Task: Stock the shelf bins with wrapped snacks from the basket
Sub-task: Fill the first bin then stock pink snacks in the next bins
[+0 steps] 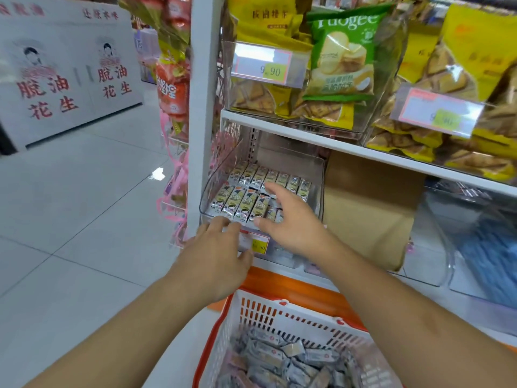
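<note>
At bin [207,189] front rim: left hand [216,250] touching; right hand [291,219] spread above snacks [243,201].

Green chip bag [340,57] above, cardboard box [369,208] below.

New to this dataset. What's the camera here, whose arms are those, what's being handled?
There is no robot: a head-worn wide-angle camera looks down at a person's two bare arms. The left hand rests on the front edge of a clear shelf bin, over its price tag. The right hand reaches open over the rows of wrapped snacks in that bin; neither hand shows a grip on anything. Below sits a white basket with orange trim, holding more loose wrapped snacks. Bigger yellow and green snack bags fill the shelf above.
</note>
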A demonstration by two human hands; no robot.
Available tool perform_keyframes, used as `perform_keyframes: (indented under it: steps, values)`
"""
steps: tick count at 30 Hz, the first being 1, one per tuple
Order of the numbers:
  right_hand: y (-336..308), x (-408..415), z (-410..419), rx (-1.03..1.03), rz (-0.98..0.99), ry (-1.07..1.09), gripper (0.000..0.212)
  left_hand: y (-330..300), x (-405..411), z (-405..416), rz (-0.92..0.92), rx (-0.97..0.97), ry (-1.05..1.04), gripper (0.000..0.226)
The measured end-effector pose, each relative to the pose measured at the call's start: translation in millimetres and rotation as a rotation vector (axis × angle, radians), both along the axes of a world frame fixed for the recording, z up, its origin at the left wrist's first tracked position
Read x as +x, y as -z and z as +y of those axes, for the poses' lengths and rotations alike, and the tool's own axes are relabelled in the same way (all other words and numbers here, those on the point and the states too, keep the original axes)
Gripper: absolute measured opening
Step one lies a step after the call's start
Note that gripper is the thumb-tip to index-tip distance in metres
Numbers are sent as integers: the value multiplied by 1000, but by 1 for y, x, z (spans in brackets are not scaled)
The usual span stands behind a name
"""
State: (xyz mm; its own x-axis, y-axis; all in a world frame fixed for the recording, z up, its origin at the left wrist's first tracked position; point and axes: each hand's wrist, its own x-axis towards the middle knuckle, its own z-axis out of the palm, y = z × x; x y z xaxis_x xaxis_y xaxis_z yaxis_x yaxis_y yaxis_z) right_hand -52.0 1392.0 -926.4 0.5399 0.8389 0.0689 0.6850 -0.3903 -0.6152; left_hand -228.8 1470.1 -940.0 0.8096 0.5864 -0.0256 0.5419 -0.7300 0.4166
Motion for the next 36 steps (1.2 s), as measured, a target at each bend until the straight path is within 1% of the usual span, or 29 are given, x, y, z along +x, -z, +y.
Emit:
perform_keyframes:
  steps: [2, 3, 5, 7, 10, 13, 14, 16, 18, 19, 21, 25, 26, 29, 33, 36]
  values:
    - [-1, -18, -24, 103, 34, -15, 67, -1, -4, -9, -24, -66, -25, 47]
    - [2, -27, -38, 140, 80, -23, 57, 0, -6, -13, -5, -99, -28, 42]
    - [16, -45, -67, 153, 181, -48, 39, 10, -8, -19, 88, -137, -9, 35]
    - [42, -57, -92, 77, 249, -62, 27, 26, -7, -24, 191, -158, 13, 33]
    - [109, -58, -122, -141, 291, -19, 20, 66, -8, -32, 306, -202, 7, 41]
    - [187, -50, -142, -372, 369, 28, 21, 123, -15, -38, 421, -320, -19, 49]
    - [206, -48, -146, -435, 373, 30, 26, 141, -18, -40, 442, -363, -40, 57]
    - [239, -45, -152, -534, 373, 35, 43, 171, -21, -45, 435, -457, -95, 74]
    - [256, -46, -153, -568, 385, 57, 58, 189, -23, -51, 405, -518, -163, 91]
    - [268, -45, -152, -578, 402, 71, 63, 198, -23, -54, 402, -516, -192, 96]
    - [286, -42, -146, -562, 429, 71, 66, 211, -20, -60, 411, -439, -218, 99]
    - [325, -40, -131, -599, 316, 86, 68, 225, -13, -63, 443, -341, -244, 100]
    - [335, -41, -128, -610, 271, 114, 67, 226, -12, -64, 447, -326, -244, 100]
    - [352, -47, -122, -620, 199, 210, 53, 229, -12, -65, 443, -292, -251, 100]
    - [357, -51, -124, -596, 212, 220, 34, 229, -12, -65, 472, -301, -246, 101]
    - [343, -50, -132, -487, 247, 204, 24, 225, -10, -65, 488, -332, -244, 101]
